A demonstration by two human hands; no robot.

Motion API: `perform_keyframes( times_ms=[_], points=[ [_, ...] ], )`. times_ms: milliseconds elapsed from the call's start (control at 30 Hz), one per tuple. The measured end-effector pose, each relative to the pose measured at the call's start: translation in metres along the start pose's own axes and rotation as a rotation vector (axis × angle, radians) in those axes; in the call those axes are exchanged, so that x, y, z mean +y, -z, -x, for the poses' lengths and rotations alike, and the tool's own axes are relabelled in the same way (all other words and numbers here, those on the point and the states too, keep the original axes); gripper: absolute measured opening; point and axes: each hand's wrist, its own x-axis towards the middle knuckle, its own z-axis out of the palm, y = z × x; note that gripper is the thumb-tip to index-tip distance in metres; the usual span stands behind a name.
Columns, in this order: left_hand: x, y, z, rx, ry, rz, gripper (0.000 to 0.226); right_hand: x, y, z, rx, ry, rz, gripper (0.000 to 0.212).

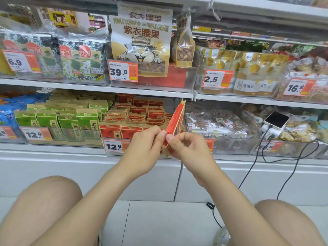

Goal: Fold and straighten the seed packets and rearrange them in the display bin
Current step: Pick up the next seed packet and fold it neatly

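Note:
A red and tan seed packet (176,119) is held edge-on in front of the lower shelf, its top corner pointing up. My left hand (144,148) pinches its lower edge from the left. My right hand (186,148) pinches the same lower end from the right, thumb on the red face. Behind the hands, a clear display bin (113,153) with a 12.8 price tag holds several rows of the same red packets (138,119), standing upright.
Green seed packets (62,119) fill the bin to the left. A bin of bagged nuts (221,121) sits to the right, beside a phone on a charger (276,121) with black cables (291,158) hanging down. My bare knees frame the tiled floor below.

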Motion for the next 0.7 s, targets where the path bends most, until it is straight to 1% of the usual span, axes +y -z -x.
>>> perform_keyframes(
  times_ms=[33, 100, 200, 267, 367, 433, 533, 600, 700],
  points=[
    [0.000, -0.001, 0.001, 0.008, -0.024, -0.062, 0.035, 0.000, -0.001, 0.000, -0.001, 0.005, 0.016, 0.030],
    [0.000, -0.002, 0.001, 0.026, -0.037, -0.095, 0.035, 0.001, -0.001, -0.001, -0.007, 0.011, 0.005, 0.026],
    [-0.002, -0.001, -0.002, 0.048, -0.062, -0.055, 0.037, 0.002, 0.000, -0.002, -0.033, 0.003, -0.073, 0.017],
    [-0.004, 0.002, -0.005, 0.035, -0.035, 0.028, 0.039, 0.002, -0.001, -0.001, -0.050, -0.002, -0.106, 0.016],
    [-0.004, 0.005, -0.006, 0.018, 0.022, 0.143, 0.048, 0.001, -0.001, 0.000, -0.041, -0.009, -0.128, 0.021],
    [-0.001, 0.007, -0.005, 0.020, 0.036, 0.166, 0.056, -0.001, 0.000, 0.001, -0.064, -0.031, -0.128, 0.032],
    [0.003, 0.009, -0.004, 0.011, 0.027, 0.168, 0.059, -0.001, 0.004, 0.001, -0.117, -0.046, -0.133, 0.047],
    [0.004, 0.010, -0.003, 0.004, 0.039, 0.187, 0.059, 0.000, 0.005, 0.000, -0.126, -0.033, -0.107, 0.046],
    [0.001, 0.007, -0.001, -0.026, 0.108, 0.257, 0.052, 0.002, 0.005, -0.002, -0.095, -0.017, -0.020, 0.034]
  ],
)
